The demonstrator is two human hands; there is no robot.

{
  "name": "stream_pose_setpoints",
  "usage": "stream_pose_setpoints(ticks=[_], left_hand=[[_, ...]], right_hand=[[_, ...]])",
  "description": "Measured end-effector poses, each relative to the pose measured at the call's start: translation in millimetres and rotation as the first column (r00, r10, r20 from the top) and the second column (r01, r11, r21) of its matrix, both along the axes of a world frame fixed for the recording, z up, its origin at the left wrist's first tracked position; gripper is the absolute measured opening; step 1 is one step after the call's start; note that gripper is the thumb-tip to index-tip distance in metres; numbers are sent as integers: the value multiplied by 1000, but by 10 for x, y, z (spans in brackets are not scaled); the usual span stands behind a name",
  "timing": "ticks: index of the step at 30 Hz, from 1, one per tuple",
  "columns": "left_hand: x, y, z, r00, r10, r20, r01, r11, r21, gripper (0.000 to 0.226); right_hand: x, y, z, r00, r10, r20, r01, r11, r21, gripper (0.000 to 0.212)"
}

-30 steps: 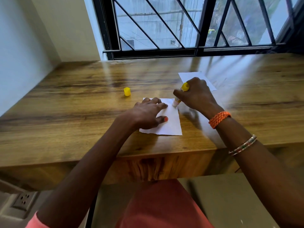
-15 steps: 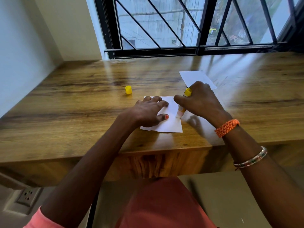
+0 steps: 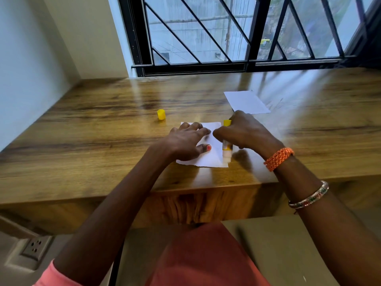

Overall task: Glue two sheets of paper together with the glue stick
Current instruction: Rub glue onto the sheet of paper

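In the head view, the left hand point(image 3: 185, 144) lies flat on the near sheet of paper point(image 3: 208, 157), with the fingers spread and straight, so it presses the sheet down and grips nothing. This sheet is close to the front edge of the wooden worktop point(image 3: 103, 141), about in its middle. The right hand point(image 3: 245, 133) has its fingers curled around the glue stick point(image 3: 226, 150), which stands almost upright; its pale tip touches the sheet near the right front corner. The yellow cap point(image 3: 161, 114) stands alone on the worktop, to the left and a little behind the sheet. The second sheet point(image 3: 247, 102) lies further back on the right, apart from the first one. I judge the task is about halfway: the stick is uncapped and the glue is being spread along the right side. It remains to finish the glue, to lay the second sheet on top and to press it.
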State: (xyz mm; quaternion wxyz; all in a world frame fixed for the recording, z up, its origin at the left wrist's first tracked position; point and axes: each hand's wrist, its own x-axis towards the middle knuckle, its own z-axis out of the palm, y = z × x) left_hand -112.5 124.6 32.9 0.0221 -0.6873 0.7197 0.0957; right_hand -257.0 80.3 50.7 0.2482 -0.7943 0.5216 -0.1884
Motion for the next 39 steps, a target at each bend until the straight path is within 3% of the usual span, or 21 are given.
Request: stream_pose_setpoints(ticks=[4,7,12,15,18,22,26,30,39], left_hand=[[-1,2,-1,1000,1,-5,-1,1000,0,56],[5,6,-7,1000,15,8,-15,1000,-8,56],[20,78,-64,971,203,125,-191,976,-107,51],[-29,144,-47,921,342,186,-300,928,-221,48],[-47,173,-3,888,427,171,-386,894,-228,50],[57,228,56,967,246,62,-234,960,-156,62],[118,284,99,999,8,-49,-11,998,-57,58],[128,242,-72,998,46,-46,-46,999,0,52],[27,208,-137,989,136,54,-130,986,-103,53]], right_hand=[[39,17,-13,1000,14,-16,-13,999,53,23],[37,21,43,999,26,-39,-18,978,209,23],[-196,-115,153,924,-145,353,33,952,305,20],[-322,-200,163,887,-181,425,49,952,303,19],[-345,-214,88,866,-155,475,16,958,285,30],[-331,-166,-9,838,-108,535,-49,961,271,19],[-277,-168,-87,850,-118,514,-10,971,239,19],[-227,-178,-147,883,-80,462,39,995,97,25],[-173,-186,-129,958,-29,287,63,992,-111,19]])
